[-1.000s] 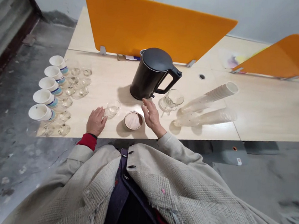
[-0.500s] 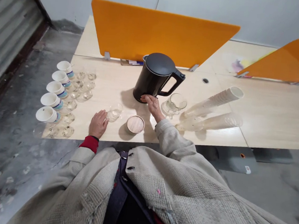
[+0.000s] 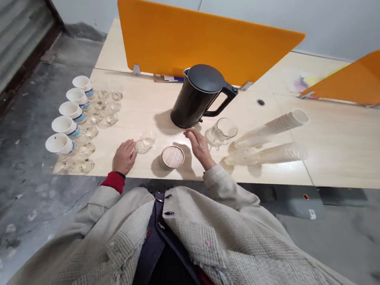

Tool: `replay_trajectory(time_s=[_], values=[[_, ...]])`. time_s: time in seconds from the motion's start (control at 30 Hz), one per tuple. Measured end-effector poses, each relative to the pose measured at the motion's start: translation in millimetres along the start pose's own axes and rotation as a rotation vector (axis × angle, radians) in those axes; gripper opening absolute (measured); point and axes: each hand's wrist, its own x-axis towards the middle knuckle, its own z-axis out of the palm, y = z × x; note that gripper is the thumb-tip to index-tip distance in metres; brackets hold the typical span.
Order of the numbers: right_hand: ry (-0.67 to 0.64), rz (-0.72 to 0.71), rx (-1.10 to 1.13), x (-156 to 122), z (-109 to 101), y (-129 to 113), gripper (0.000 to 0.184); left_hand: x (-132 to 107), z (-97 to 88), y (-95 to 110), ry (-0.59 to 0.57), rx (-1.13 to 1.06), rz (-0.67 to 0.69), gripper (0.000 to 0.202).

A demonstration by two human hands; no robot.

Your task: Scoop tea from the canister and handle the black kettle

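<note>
My left hand (image 3: 124, 155) rests on the wooden table (image 3: 344, 148), its curled fingers touching a small clear glass (image 3: 144, 142). My right hand (image 3: 199, 145) hovers with fingers apart, holding nothing, just in front of the black electric kettle (image 3: 198, 96). A round container with a wooden lid (image 3: 173, 156) stands between my two hands. A clear glass pitcher (image 3: 223, 131) sits right of my right hand.
White cups (image 3: 65, 125) with blue bands stand in a row at the table's left edge, with several small glasses (image 3: 101, 107) beside them. Two stacks of cups (image 3: 272, 123) lie on their sides to the right. Orange dividers (image 3: 200, 40) stand behind.
My right hand reached forward to the kettle's base, then drew back a little and now hovers in front of it. My left hand has stayed by the small glass.
</note>
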Motion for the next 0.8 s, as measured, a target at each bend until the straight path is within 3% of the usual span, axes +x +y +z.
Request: replay_trajectory(time_s=[0.13, 0.23, 0.33, 0.43, 0.6, 0.8], values=[[-0.116, -0.203, -0.145, -65.5, -3.9, -30.4, 0.071, -16.0, -5.8, 14.7, 0.094, -0.068, -0.036, 0.048], [-0.206, -0.305, -0.304, -87.8, 1.4, -42.5, 0.088, -35.6, -4.3, 39.3, 0.062, -0.130, -0.009, 0.047], [-0.210, -0.299, -0.414, -88.4, 11.3, -45.6, 0.101, -46.7, 2.3, 68.4, -0.101, -0.211, 0.125, 0.048], [-0.197, -0.273, -0.483, -83.5, 23.1, -46.3, 0.107, -42.5, 13.1, 91.9, -0.136, -0.255, 0.160, 0.076], [-0.168, -0.232, -0.532, -80.1, 41.8, -43.2, 0.093, -24.2, 36.1, 110.4, -0.204, -0.364, 0.151, 0.110], [-0.164, -0.249, -0.476, -79.6, 52.4, -35.1, 0.084, -16.5, 53.6, 109.5, -0.192, -0.442, 0.061, 0.098]])
